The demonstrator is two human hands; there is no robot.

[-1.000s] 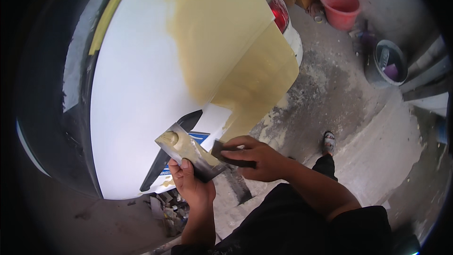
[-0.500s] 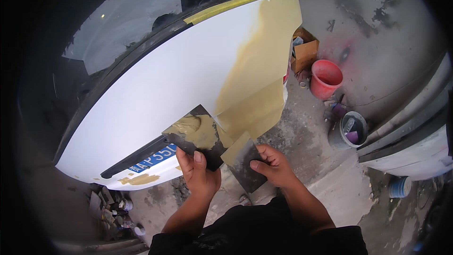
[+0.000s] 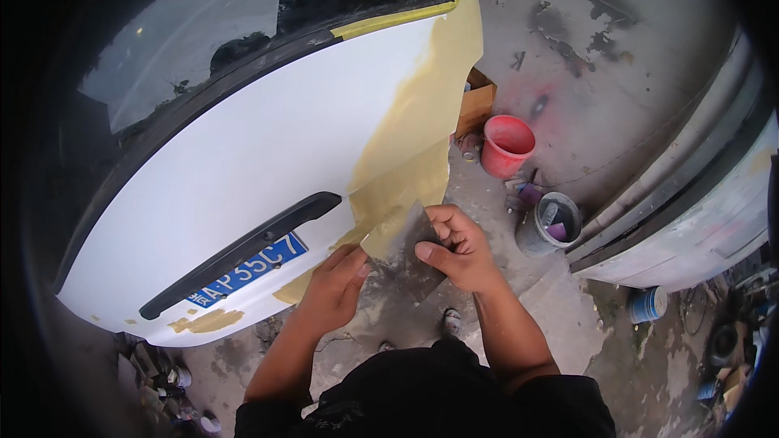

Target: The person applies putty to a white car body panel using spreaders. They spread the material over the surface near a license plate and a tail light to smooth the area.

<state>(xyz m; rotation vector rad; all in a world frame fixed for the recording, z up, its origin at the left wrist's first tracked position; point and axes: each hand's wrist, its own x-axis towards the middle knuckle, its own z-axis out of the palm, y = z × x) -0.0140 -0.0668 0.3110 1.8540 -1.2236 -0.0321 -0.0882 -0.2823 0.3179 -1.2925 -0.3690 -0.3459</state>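
My left hand (image 3: pixel 333 288) is closed on a putty-smeared plate (image 3: pixel 381 227), now tilted, blurred and hard to make out. Beside it, my right hand (image 3: pixel 462 251) grips a grey metal scraper (image 3: pixel 414 276), thumb across its face. Both are held in front of a white car's rear door (image 3: pixel 227 154), whose right part bears a broad beige filler area (image 3: pixel 398 162). A black trim bar (image 3: pixel 316 209) crosses above the blue number plate (image 3: pixel 280 255). Small beige patches (image 3: pixel 203 320) mark the lower panel.
A cardboard box (image 3: pixel 479 105), red bucket (image 3: pixel 507 150) and grey bucket (image 3: pixel 544 235) sit on the floor right of the car. A curved white panel (image 3: pixel 690 235) lies farther right, near a blue can (image 3: pixel 647 306). Assorted clutter (image 3: pixel 154 377) is at lower left.
The plate in my left hand has turned from face-up to tilted. The scraper has stayed in my right hand, now more upright. The view has shifted, showing more of the door and plate.
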